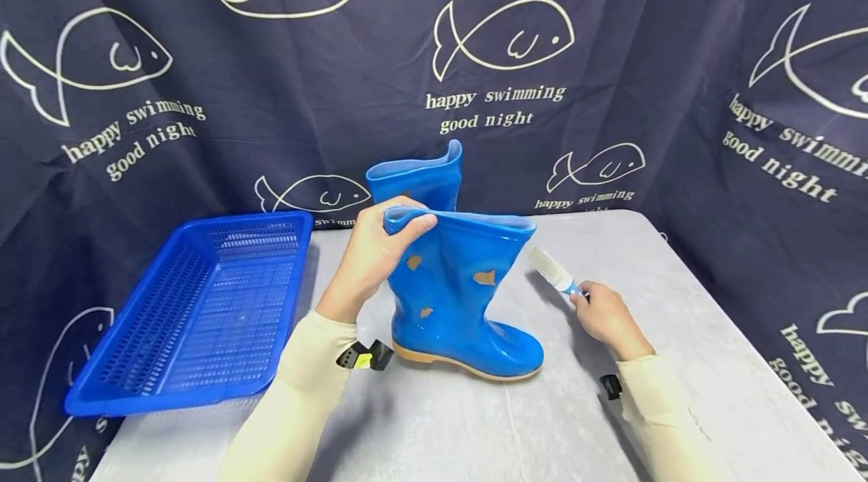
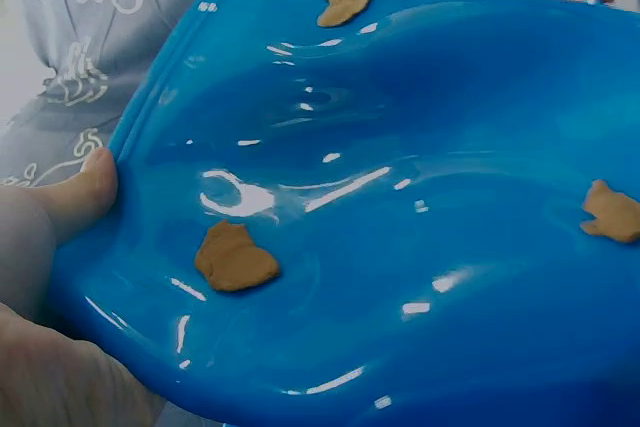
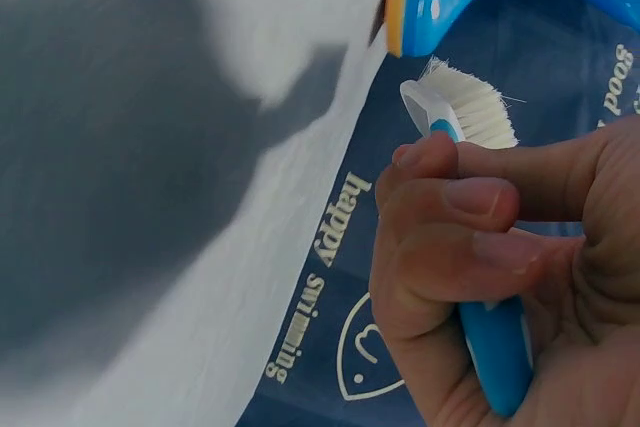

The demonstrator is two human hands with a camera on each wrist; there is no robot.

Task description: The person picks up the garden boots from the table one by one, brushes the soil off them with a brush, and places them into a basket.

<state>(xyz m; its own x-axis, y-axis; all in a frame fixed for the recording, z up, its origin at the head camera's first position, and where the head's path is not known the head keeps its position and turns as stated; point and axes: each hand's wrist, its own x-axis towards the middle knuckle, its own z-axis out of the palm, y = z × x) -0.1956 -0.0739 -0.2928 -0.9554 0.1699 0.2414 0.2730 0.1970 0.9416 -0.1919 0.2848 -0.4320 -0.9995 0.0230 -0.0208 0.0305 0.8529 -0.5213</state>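
A blue rain boot (image 1: 461, 294) stands on the table, toe to the right, with several brown patches stuck on its shaft. My left hand (image 1: 376, 252) grips its top rim at the left, the thumb on the near outside. In the left wrist view the shiny shaft (image 2: 350, 147) fills most of the frame, with brown patches (image 2: 235, 259) on it. My right hand (image 1: 603, 316) holds a white-bristled brush (image 1: 551, 269) by its blue handle, to the right of the boot. The right wrist view shows fingers curled round the handle (image 3: 497, 357), the bristles (image 3: 475, 107) pointing away from the palm.
Behind the near boot stands a second blue boot (image 1: 415, 179), partly hidden. A blue plastic basket (image 1: 301, 271) sits at the table's left side. The pale grey table (image 1: 705, 369) backs onto a dark curtain (image 1: 380, 75) printed with fish and words.
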